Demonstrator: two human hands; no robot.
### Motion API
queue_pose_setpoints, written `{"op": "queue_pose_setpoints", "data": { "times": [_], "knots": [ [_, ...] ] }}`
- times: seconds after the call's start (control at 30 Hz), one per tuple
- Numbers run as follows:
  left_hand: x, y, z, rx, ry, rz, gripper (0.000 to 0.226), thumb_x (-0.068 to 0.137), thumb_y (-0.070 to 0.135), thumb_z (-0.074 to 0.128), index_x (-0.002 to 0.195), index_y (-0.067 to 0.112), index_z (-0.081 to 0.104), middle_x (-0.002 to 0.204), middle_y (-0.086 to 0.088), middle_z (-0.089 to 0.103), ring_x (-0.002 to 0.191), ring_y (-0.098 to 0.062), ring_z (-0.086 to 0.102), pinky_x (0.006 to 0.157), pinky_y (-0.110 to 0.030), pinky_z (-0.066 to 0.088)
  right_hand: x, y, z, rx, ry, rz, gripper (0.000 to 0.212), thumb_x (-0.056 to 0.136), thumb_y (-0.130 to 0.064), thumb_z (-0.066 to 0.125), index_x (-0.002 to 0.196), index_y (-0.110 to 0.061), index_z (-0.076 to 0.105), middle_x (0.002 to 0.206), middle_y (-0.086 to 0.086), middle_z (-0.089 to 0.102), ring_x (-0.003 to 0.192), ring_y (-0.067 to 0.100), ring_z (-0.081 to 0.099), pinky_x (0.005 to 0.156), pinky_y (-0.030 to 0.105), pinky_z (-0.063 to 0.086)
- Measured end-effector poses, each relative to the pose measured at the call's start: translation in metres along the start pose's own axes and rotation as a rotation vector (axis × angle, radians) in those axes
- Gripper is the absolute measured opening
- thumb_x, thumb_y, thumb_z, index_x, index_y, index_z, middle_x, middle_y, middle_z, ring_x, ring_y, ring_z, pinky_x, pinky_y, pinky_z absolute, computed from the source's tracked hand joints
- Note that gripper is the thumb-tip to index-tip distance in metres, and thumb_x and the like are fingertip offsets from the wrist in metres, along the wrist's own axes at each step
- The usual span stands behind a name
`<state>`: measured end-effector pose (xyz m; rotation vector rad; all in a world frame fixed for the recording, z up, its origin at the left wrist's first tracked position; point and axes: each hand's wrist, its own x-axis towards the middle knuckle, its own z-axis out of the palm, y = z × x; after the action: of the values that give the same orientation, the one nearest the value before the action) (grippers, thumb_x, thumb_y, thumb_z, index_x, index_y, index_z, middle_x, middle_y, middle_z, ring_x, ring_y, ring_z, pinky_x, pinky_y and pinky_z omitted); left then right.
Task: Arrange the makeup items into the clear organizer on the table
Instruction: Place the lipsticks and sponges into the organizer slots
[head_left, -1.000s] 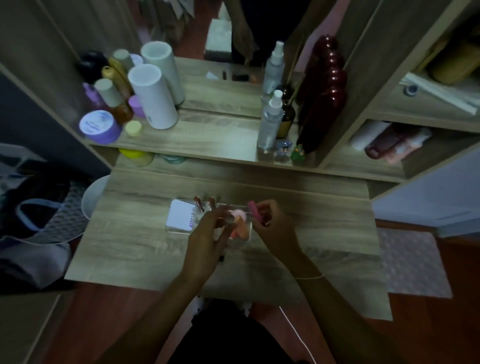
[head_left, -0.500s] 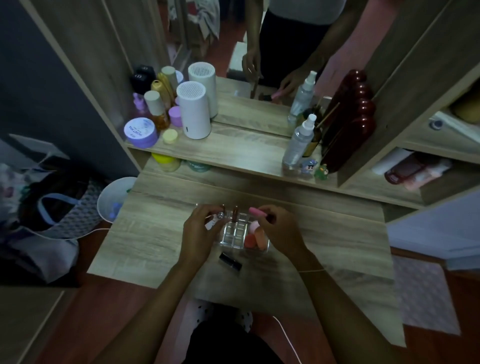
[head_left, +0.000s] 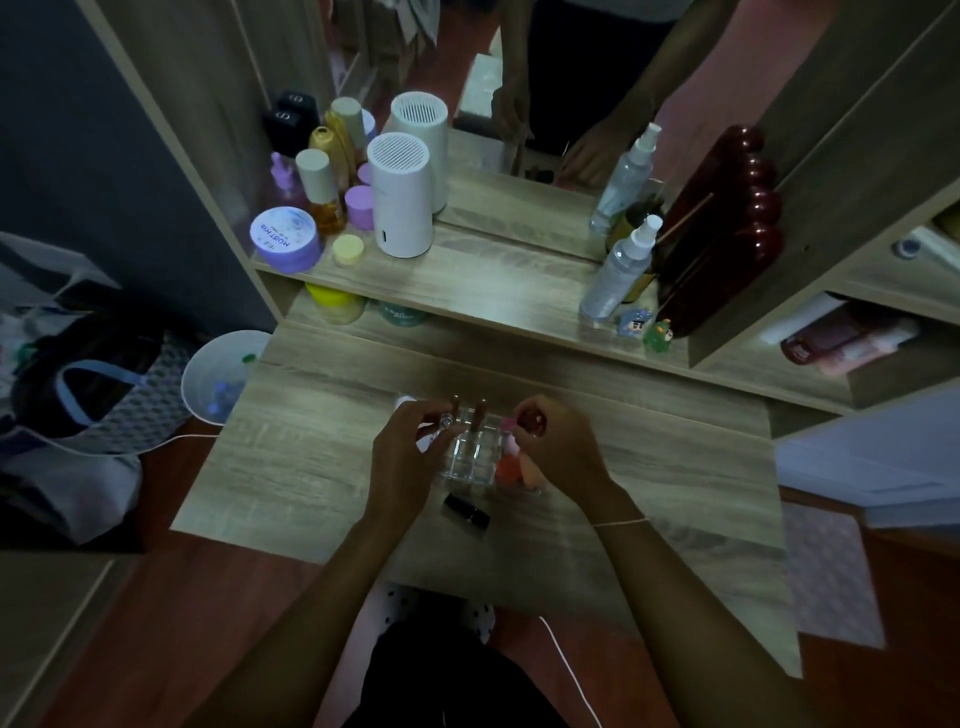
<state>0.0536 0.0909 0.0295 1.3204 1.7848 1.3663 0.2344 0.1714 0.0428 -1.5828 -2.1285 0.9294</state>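
The clear organizer (head_left: 470, 457) stands mid-table, between my hands. Two brown-capped tubes (head_left: 467, 410) stand upright in its back cells. Orange and pink sponges (head_left: 514, 467) fill its right compartment. My left hand (head_left: 410, 452) pinches a small silver-topped item (head_left: 444, 421) at the organizer's back left corner. My right hand (head_left: 556, 447) grips a pink tube (head_left: 511, 423) at the back right corner. A black lipstick (head_left: 466, 510) lies on the table in front of the organizer.
A raised shelf behind holds a white cylinder (head_left: 400, 195), a purple jar (head_left: 284, 239), bottles and a spray bottle (head_left: 618, 270). A mirror stands at the back. A white bin (head_left: 218, 376) and bags sit left of the table (head_left: 311, 457).
My view has tilted up and closed in. My left hand slid to the organizer's back left corner, uncovering the black lipstick. The right hand stays at the back right with the pink tube.
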Motion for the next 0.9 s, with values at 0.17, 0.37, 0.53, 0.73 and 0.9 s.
{"op": "queue_pose_setpoints", "data": {
  "times": [0.17, 0.37, 0.53, 0.73, 0.9],
  "knots": [
    [0.001, -0.002, 0.002, 0.000, -0.036, -0.038, 0.014, 0.083, 0.017, 0.072, 0.090, 0.024, 0.062, 0.095, -0.002, 0.060, 0.086, -0.010, 0.063, 0.073, -0.019, 0.054, 0.006, -0.004, 0.007, -0.060, -0.028, 0.004, 0.016, 0.082, -0.025, 0.070, 0.094, -0.015, 0.066, 0.093, 0.003, 0.070, 0.090, 0.021, 0.062, 0.082, 0.041, 0.054],
    [-0.003, -0.015, 0.007, 0.135, -0.139, -0.062, 0.011, 0.088, 0.018, 0.064, 0.098, 0.015, 0.066, 0.099, -0.002, 0.067, 0.089, -0.014, 0.063, 0.078, -0.034, 0.055, 0.015, -0.004, 0.015, -0.117, -0.085, 0.017, 0.014, 0.081, -0.026, 0.070, 0.091, -0.018, 0.065, 0.092, 0.003, 0.070, 0.091, 0.022, 0.061, 0.078, 0.045, 0.054],
    [0.003, -0.013, 0.009, 0.188, -0.143, -0.043, 0.012, 0.087, 0.017, 0.066, 0.099, 0.015, 0.065, 0.091, 0.019, 0.058, 0.082, -0.003, 0.060, 0.074, -0.016, 0.047, 0.021, -0.001, 0.024, -0.178, -0.112, 0.019, 0.017, 0.080, -0.028, 0.069, 0.089, -0.022, 0.055, 0.086, 0.002, 0.065, 0.088, 0.021, 0.056, 0.070, 0.040, 0.052],
    [0.008, -0.014, 0.012, 0.248, -0.164, -0.048, 0.016, 0.086, 0.017, 0.068, 0.101, 0.011, 0.066, 0.090, 0.015, 0.053, 0.076, 0.001, 0.052, 0.067, -0.006, 0.038, 0.027, -0.001, 0.030, -0.233, -0.130, 0.019, 0.018, 0.080, -0.024, 0.066, 0.092, -0.019, 0.053, 0.088, 0.007, 0.063, 0.088, 0.025, 0.054, 0.071, 0.043, 0.052],
    [0.007, -0.013, 0.011, 0.251, -0.165, -0.045, 0.015, 0.087, 0.021, 0.067, 0.100, 0.014, 0.065, 0.090, 0.014, 0.051, 0.076, 0.001, 0.051, 0.065, -0.007, 0.036, 0.030, -0.001, 0.031, -0.239, -0.119, 0.007, 0.019, 0.079, -0.021, 0.068, 0.091, -0.019, 0.054, 0.088, 0.007, 0.064, 0.088, 0.025, 0.053, 0.065, 0.035, 0.043]
  ]
}}
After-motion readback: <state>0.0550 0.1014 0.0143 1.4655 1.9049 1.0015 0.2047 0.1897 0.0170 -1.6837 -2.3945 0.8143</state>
